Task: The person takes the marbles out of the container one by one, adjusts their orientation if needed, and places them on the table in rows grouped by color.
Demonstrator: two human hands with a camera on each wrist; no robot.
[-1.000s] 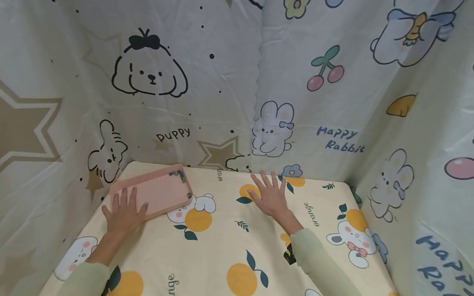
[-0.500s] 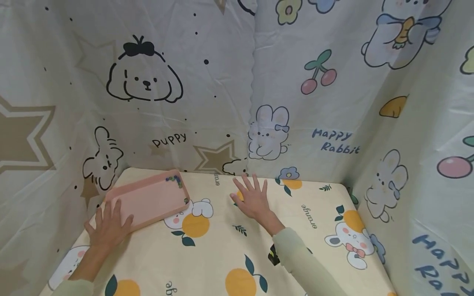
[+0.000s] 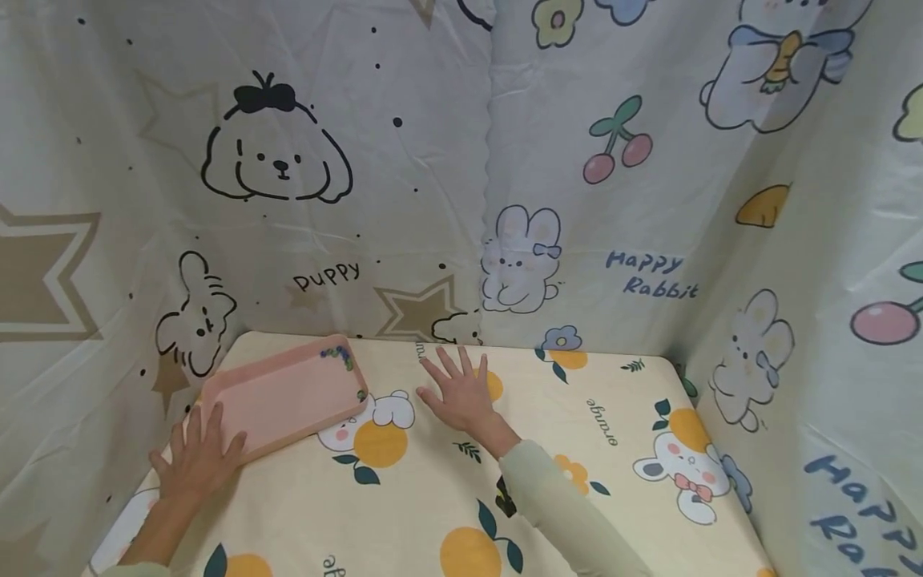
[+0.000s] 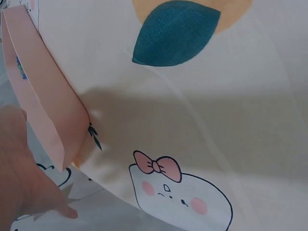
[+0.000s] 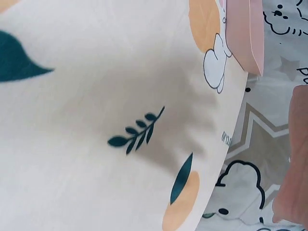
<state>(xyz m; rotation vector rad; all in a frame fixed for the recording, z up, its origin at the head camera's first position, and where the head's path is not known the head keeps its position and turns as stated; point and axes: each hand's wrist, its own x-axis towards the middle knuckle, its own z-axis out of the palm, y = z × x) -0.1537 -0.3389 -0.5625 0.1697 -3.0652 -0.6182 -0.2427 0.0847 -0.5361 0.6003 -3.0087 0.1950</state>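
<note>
A shallow pink tray (image 3: 288,401) lies at the back left of the table, tilted a little in the head view. Small blue and green beads (image 3: 339,354) are gathered in its far right corner, with another bit at the near right corner. My left hand (image 3: 196,458), fingers spread, overlaps the tray's near left corner in the head view; in the left wrist view the hand (image 4: 24,168) is beside the tray's end wall (image 4: 48,96). My right hand (image 3: 461,401) hovers over the cloth right of the tray, fingers spread and holding nothing; its shadow falls on the cloth.
A cream cloth (image 3: 404,521) printed with oranges and rabbits covers the table. Pale printed curtains (image 3: 425,160) hang close behind and at both sides. A small dark object (image 3: 505,497) shows beside the right sleeve (image 3: 555,497).
The right hand has moved left, toward the tray. The left hand has drifted left and down, from over the tray to its near left corner. The head view has shifted slightly.
</note>
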